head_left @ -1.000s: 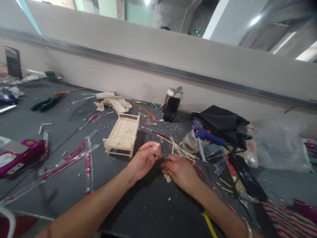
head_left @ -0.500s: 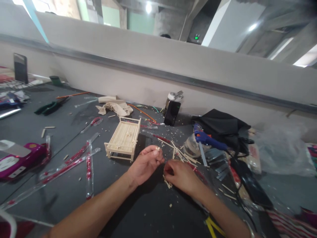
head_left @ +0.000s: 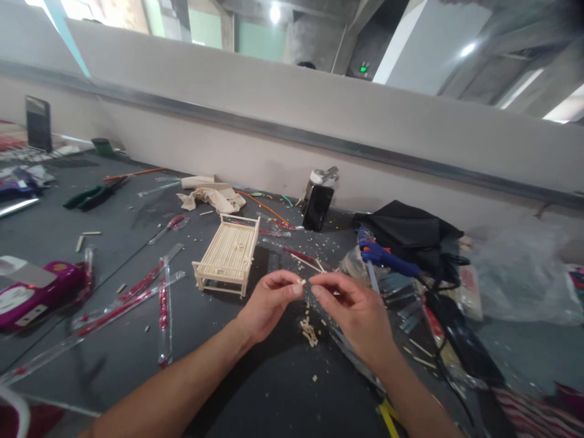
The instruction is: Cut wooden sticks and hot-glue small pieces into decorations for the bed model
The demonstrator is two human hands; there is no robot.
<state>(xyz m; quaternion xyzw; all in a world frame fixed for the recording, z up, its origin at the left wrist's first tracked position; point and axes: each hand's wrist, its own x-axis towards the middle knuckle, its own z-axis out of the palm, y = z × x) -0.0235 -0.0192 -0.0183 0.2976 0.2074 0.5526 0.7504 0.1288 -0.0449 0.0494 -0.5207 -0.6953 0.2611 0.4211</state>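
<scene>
My left hand (head_left: 271,304) is closed in a pinch on a short cut piece of wooden stick (head_left: 302,282), pale in colour. Facing it, my right hand (head_left: 353,307) has its thumb and fingertips drawn together close to that piece; what they hold, if anything, is too small to make out. A slight gap separates the two hands. Below them on the dark table lies a small pile of short stick pieces (head_left: 309,333). To the left of my left hand stands a miniature bed (head_left: 230,249) built of thin pale sticks, with rails at both ends.
A blue glue gun (head_left: 387,258) rests by a clear container at right, near a black cloth (head_left: 406,228) and plastic bags. A phone (head_left: 318,208) leans upright at the back. Red-and-clear plastic wrappers (head_left: 163,313), pliers (head_left: 97,193) and a purple power strip (head_left: 43,295) lie to the left.
My right hand has risen from the pile of stick pieces to beside my left fingertips, uncovering the pile. My left hand has stayed nearly in place, keeping its stick piece.
</scene>
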